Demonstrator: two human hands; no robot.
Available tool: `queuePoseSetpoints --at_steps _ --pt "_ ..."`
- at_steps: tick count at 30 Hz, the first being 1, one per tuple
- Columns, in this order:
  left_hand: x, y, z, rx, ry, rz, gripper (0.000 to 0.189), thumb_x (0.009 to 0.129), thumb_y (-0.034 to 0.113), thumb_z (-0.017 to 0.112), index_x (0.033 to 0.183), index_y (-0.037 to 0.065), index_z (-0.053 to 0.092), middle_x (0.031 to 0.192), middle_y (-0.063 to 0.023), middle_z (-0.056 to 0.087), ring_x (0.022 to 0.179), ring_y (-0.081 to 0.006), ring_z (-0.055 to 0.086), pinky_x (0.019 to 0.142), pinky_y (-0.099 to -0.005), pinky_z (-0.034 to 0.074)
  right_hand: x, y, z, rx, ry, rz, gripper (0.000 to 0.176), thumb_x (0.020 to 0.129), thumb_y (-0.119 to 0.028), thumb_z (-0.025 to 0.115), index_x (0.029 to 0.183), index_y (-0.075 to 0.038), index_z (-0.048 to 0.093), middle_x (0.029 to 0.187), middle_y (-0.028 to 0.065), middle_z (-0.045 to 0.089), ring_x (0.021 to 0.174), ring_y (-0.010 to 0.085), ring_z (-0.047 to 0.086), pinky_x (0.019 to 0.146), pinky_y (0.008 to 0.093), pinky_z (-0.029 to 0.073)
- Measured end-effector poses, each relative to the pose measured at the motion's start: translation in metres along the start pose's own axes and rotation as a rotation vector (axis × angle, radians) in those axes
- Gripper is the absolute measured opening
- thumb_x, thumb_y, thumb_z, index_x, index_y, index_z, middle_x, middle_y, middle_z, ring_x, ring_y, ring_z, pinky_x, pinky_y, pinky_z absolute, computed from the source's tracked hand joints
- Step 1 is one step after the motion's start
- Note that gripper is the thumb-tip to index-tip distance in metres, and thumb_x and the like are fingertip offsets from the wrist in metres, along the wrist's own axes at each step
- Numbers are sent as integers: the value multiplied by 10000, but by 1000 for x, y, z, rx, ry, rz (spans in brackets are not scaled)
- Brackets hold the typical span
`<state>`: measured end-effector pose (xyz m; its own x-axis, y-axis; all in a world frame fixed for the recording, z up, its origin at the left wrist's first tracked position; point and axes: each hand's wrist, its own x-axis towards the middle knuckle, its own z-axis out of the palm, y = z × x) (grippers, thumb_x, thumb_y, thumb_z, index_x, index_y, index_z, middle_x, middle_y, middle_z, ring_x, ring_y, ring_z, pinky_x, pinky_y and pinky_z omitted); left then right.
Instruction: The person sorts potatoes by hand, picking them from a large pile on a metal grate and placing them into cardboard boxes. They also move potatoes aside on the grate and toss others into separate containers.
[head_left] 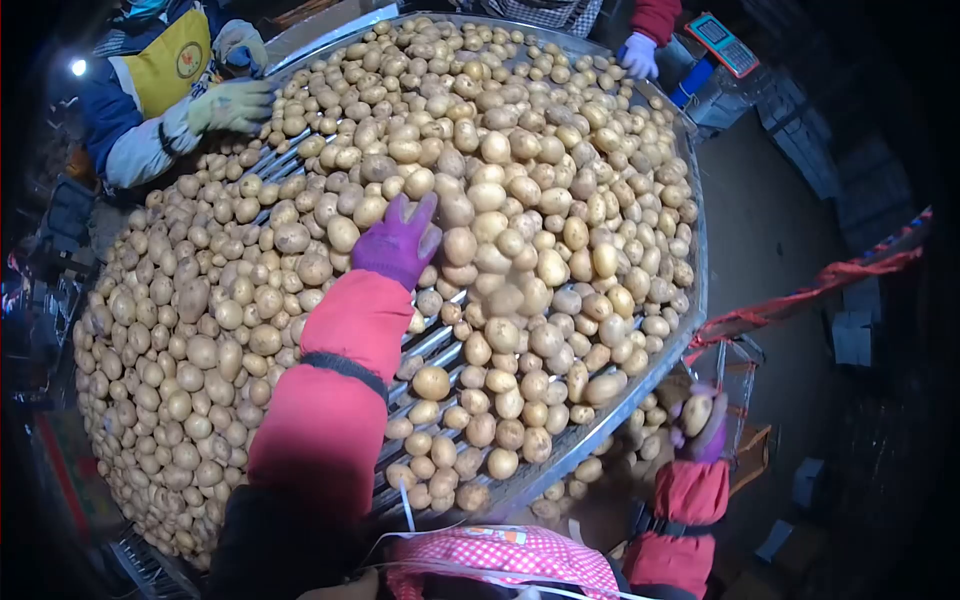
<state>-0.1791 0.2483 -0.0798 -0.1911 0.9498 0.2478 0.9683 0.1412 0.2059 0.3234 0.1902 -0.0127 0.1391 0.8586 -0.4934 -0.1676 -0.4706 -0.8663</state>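
Potatoes (210, 350) lie heaped over a metal table with slatted bars (436, 345) and a raised metal rim (700, 290). My left hand (398, 240), in a purple glove, rests among the potatoes near the middle, its fingers spread and touching the pile. Beyond the rim at the lower right, my right hand (703, 425), in a purple glove, has its fingers round a potato (695, 414). More potatoes (640, 440) lie below the rim beside it.
A co-worker's gloved hand (232, 106) touches the potatoes at the upper left. Another person's white-gloved hand (638, 56) is at the far right edge. A scale display (722, 44) stands nearby. A red strap (810, 295) stretches out at right, above boxes (852, 338).
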Motion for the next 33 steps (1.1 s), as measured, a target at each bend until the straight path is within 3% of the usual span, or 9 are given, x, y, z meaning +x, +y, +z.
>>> queuePoseSetpoints --at_steps 1,3,4,9,13,15,18,24,33 --pt "0 1 1 -4 -12 -10 548 951 435 562 1458 250 461 1416 -202 479 1017 -370 658 833 -459 555 -10 22 -27 -48 75 89 426 1014 -421 423 1130 -45 584 870 161 670 596 271 633 532 360 523" --pt "3 2 1 -11 -40 -22 563 951 430 566 1467 239 446 1410 -202 481 1021 -374 656 834 -461 554 -29 81 -64 -981 53 -636 346 999 -270 492 1219 -28 604 1098 176 675 957 316 676 871 397 544" --pt "6 1 -2 -30 -128 -42 586 952 424 566 1483 225 417 1410 -206 473 1028 -389 648 846 -467 549 -45 95 -75 -975 83 -463 349 961 -157 547 1275 -16 606 1272 166 627 1220 322 574 1082 398 411" --pt "-5 -20 -9 -297 -200 63 671 906 350 633 1513 280 357 1538 -259 330 1351 -428 441 1093 -456 420 -106 105 7 -795 31 -536 362 897 -94 600 1249 -9 618 1252 193 626 1175 335 596 1032 408 461" --pt "-93 -13 -58 -389 -11 136 722 877 283 671 1520 174 362 1547 -246 338 1390 -387 421 1136 -433 368 -121 113 64 -1075 -194 -953 480 828 -178 679 1290 -70 605 1294 202 587 1230 401 532 1069 493 404" --pt "-165 27 -109 -1080 -232 -69 650 850 270 687 1449 118 483 1516 -240 394 1385 -361 439 1136 -457 359 -124 119 85 -1263 -232 -996 554 809 -270 690 1326 -101 583 1350 218 542 1288 423 469 1098 537 344" --pt "-259 27 -120 -444 -449 658 483 725 263 734 1202 222 671 1395 -115 518 1289 -345 508 1010 -506 435 -124 113 107 -1551 -312 -821 684 831 -449 643 1439 -174 490 1489 262 395 1385 456 336 1145 594 222" --pt "-291 43 -75 -248 -205 933 382 760 352 693 1140 368 650 1321 -9 539 1294 -348 466 944 -650 402 -90 105 145 -1625 -337 -909 655 899 -464 595 1484 -218 434 1503 267 362 1363 468 362 1116 573 287" --pt "-152 80 -69 5 9 386 432 792 424 676 1196 273 661 1429 -100 475 1341 -466 382 1080 -681 283 -68 115 145 -1266 -194 -1071 550 880 -329 620 1398 -169 528 1410 242 481 1235 399 511 1005 492 427"
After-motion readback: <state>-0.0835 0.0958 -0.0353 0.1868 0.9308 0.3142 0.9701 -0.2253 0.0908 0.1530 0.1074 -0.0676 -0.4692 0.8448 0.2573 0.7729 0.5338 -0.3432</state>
